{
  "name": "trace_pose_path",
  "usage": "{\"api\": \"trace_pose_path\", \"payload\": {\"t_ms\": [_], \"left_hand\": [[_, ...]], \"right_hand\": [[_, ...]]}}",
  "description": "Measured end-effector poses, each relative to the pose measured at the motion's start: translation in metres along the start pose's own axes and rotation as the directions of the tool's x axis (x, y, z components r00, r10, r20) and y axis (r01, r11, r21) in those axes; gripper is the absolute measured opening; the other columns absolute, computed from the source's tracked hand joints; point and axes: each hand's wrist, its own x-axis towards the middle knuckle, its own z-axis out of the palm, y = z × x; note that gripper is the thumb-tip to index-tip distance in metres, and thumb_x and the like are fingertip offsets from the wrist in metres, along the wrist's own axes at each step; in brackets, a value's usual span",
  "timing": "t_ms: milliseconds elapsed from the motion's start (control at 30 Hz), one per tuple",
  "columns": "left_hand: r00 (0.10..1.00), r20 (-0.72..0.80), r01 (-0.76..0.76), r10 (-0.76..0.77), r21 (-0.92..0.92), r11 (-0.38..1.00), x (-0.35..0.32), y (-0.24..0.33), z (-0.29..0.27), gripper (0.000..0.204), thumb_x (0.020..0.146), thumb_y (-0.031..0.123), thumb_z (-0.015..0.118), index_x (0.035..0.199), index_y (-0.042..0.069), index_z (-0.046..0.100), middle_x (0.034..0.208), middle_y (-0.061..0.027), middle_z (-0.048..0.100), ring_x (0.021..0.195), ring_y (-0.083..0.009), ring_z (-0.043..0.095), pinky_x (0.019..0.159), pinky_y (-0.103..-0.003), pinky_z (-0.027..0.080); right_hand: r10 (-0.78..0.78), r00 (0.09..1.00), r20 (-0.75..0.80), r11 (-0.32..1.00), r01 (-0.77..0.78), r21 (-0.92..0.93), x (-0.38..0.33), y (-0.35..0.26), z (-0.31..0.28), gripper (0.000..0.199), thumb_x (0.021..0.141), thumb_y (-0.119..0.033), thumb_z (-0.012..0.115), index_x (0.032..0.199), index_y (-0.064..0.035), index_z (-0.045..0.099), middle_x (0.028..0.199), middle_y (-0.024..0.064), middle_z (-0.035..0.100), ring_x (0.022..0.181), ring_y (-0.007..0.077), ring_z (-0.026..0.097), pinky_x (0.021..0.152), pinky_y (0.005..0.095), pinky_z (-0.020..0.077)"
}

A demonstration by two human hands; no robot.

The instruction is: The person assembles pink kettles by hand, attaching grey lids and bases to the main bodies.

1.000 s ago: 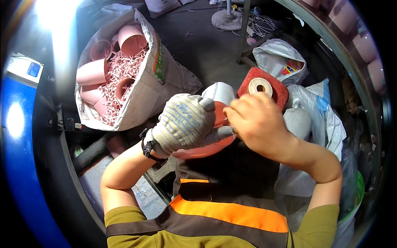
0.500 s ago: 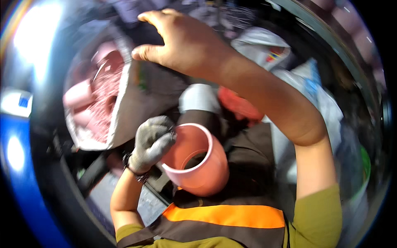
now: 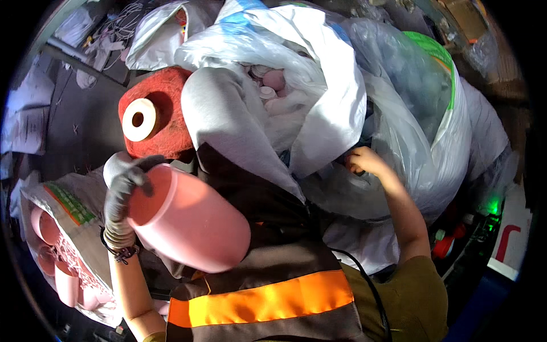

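A pink plastic pot [image 3: 199, 222] lies tilted over my lap, its open mouth turned to the left. My left hand [image 3: 122, 194], in a grey glove, is closed on its rim, fingers over the edge. Away to the right, my bare right hand [image 3: 366, 162] has curled fingers at a dark gap between a white sack [image 3: 336, 108] and a clear plastic bag [image 3: 399, 131]. Whatever those fingers hold, if anything, is hidden. Inside the white sack are several small pink and white pieces [image 3: 274, 80].
A large spool of red yarn [image 3: 171, 102] with a pale core stands beyond my left hand. At lower left a woven sack [image 3: 85, 222] contains pink pots and strips. Loose cables [image 3: 122, 25] lie at the far left, and a dark cable [image 3: 364, 273] crosses my right side.
My view has swung right. My right hand has come down from its raised, spread position on the left to the bags on the right. My left hand still grips the pot, now tipped further over.
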Motion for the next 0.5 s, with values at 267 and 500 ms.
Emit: {"api": "trace_pose_path", "payload": {"t_ms": [267,500], "left_hand": [[0.963,-0.269,-0.014,-0.021,-0.128,0.992,0.011,-0.01,0.031,0.031,0.097,0.028,0.05,0.088,0.0,0.06,0.118,-0.0202,0.062,0.111,-0.0255,0.057,0.101,-0.037,0.041],[0.999,-0.04,0.028,-0.033,-0.115,0.993,0.01,0.014,0.045,0.025,0.088,0.017,0.06,0.104,-0.001,0.065,0.11,-0.0149,0.066,0.111,-0.0239,0.059,0.103,-0.037,0.041]], "right_hand": [[-0.324,0.903,-0.281,0.852,0.15,-0.502,0.05,0.019,0.103,0.042,0.084,-0.028,0.069,0.114,0.0007,0.062,0.11,0.0183,0.067,0.103,0.0283,0.064,0.09,0.0363,0.0485],[-0.503,0.864,-0.005,0.856,0.499,0.136,-0.142,-0.14,0.001,0.033,0.097,-0.029,0.058,0.088,-0.0001,0.07,0.074,0.0009,0.065,0.069,0.0066,0.056,0.064,0.0248,0.0461]]}}
